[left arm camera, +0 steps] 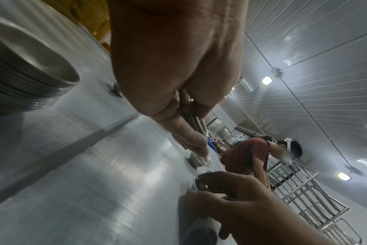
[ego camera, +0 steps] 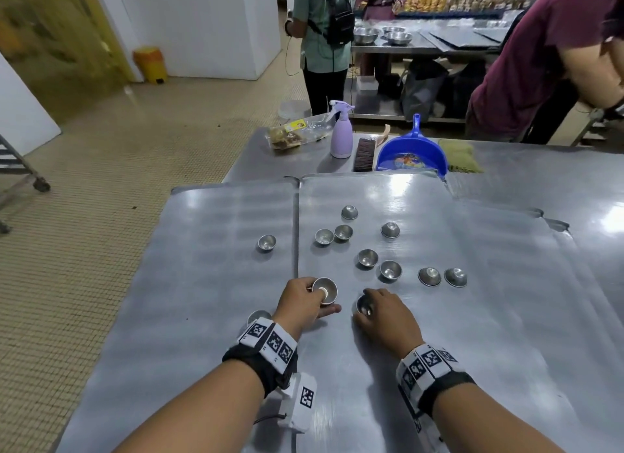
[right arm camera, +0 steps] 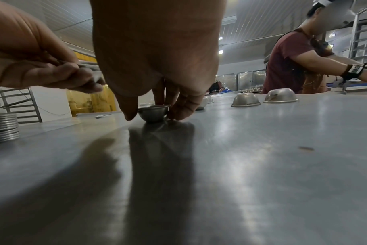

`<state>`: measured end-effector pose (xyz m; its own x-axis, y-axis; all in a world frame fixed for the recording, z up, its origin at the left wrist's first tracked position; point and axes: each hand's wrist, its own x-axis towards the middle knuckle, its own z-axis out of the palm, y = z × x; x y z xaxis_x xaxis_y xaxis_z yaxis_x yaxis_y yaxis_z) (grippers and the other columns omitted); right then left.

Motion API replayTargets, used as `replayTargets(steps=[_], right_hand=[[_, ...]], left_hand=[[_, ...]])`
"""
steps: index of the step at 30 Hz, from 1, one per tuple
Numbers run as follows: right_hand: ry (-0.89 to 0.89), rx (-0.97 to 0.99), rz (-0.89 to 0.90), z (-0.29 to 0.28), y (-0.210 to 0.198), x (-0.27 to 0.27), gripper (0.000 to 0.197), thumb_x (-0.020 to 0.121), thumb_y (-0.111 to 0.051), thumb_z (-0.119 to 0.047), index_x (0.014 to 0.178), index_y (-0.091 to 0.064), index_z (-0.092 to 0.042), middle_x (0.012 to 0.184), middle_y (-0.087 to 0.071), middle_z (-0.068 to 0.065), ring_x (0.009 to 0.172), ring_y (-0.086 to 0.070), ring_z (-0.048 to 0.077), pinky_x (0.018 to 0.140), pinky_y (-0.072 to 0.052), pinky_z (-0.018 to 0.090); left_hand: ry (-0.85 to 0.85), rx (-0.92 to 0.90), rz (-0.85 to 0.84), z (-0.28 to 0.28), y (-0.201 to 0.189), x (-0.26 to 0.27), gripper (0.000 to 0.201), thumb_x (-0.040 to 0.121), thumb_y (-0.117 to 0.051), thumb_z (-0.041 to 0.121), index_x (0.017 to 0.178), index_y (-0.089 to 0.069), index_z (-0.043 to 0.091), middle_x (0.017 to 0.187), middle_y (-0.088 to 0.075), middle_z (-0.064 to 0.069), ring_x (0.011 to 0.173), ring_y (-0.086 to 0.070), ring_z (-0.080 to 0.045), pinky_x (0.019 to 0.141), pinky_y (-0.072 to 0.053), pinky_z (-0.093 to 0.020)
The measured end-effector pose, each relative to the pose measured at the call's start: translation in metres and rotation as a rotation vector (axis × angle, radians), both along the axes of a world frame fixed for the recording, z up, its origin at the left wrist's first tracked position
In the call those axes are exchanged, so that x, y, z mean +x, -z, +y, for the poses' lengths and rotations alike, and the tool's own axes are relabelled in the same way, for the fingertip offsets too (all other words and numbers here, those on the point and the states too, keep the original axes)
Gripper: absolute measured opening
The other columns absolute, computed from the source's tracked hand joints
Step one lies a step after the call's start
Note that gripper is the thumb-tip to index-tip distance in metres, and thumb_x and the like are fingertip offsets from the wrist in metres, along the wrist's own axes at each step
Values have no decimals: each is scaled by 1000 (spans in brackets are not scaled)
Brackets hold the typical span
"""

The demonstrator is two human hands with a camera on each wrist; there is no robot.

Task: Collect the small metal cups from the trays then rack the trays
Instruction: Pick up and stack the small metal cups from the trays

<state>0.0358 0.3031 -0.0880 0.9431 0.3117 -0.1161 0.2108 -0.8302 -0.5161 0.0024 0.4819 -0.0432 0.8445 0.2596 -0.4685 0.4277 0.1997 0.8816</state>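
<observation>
Brushed steel trays [ego camera: 472, 317], hands pinching round cups [ego camera: 325, 290]

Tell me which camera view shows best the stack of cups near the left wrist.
The left wrist view: the stack of cups fills its upper left corner, rims layered and open upward. The right wrist view shows only the stack's edge. In the head view the left hand's wristband mostly hides it.

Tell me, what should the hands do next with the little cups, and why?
Probably lift the cup that the right hand pinches on the tray and nest it into the cups the left hand holds beside it. Many loose cups still sit farther out.
</observation>
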Motion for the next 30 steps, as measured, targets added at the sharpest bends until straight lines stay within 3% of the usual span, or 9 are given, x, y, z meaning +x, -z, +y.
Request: replayTargets(steps=[2, 6, 11, 13, 16, 19, 24, 26, 30], right_hand=[[-10, 26, 20, -3, -1, 0, 21, 82, -54, -39, 100, -58, -32, 97, -55, -8, 104, -58, 21, 77, -39, 28], [53, 187, -23, -2, -12, -1, 49, 88, -70, -36, 131, -58, -18, 122, -66, 2, 114, -60, 21, 90, -43, 29], [17, 383, -115, 13, -27, -11, 61, 84, -75, -43, 137, -56, -19, 129, -63, -6, 119, -57, 10, 101, -44, 27], [-12, 389, -120, 19, -30, -14, 61, 83, -75, -44, 136, -56, -21, 128, -63, -8, 117, -57, 8, 100, -44, 25], [-49, 325, -87, 26, -30, -17, 60, 84, -74, -46, 137, -55, -25, 125, -64, -9, 114, -58, 9, 93, -44, 23], [-60, 292, -58, 29, -27, -18, 59, 83, -73, -48, 135, -55, -28, 119, -68, -8, 105, -62, 11, 84, -45, 23], [-57, 322, -21, 23, -26, -20, 71, 81, -71, -57, 142, -50, -28, 132, -62, -10, 117, -58, 9, 96, -46, 27], [-30, 329, -7, 12, -24, -20, 65, 85, -66, -59, 140, -52, -28, 133, -60, -12, 116, -58, 7, 97, -46, 27], [98, 249, -31, -26, -11, -8, 36, 93, -62, -47, 121, -65, -25, 120, -67, -10, 94, -61, 5, 82, -45, 23]], left_hand=[[8, 12, 8, -3, 2, -2, 23, 93, -41, -11, 106, -61, -11, 109, -59, -28, 69, -76, -32, 58, -58, -22], [-19, 22, 13, -9, 6, -6, 21, 93, -42, -11, 95, -62, -6, 104, -59, -23, 73, -76, -34, 61, -59, -25], [-53, -44, 18, -15, 6, -7, 14, 93, -53, -8, 90, -67, -6, 98, -67, -28, 76, -74, -34, 65, -60, -31], [-74, -91, 25, -16, 4, -7, 16, 94, -54, -2, 86, -67, -7, 86, -68, -24, 76, -71, -30, 63, -60, -32], [-123, -216, 38, -18, -1, -5, 20, 94, -47, 7, 87, -63, -3, 82, -65, -22, 78, -66, -32, 62, -60, -37], [-181, -295, 60, -22, -3, -5, 21, 95, -46, 17, 85, -60, 5, 83, -64, -19, 78, -65, -30, 70, -57, -42], [-219, -373, 28, -20, -1, -6, 23, 97, -45, 13, 82, -58, 2, 68, -66, -18, 64, -67, -31, 62, -61, -42], [-201, -355, 31, -19, 1, -4, 21, 96, -47, 15, 91, -59, -1, 77, -69, -22, 72, -70, -37, 68, -62, -44], [-115, -260, 91, -28, 6, 2, 21, 90, -60, 17, 104, -66, 2, 98, -74, -19, 83, -77, -32, 76, -60, -35]])
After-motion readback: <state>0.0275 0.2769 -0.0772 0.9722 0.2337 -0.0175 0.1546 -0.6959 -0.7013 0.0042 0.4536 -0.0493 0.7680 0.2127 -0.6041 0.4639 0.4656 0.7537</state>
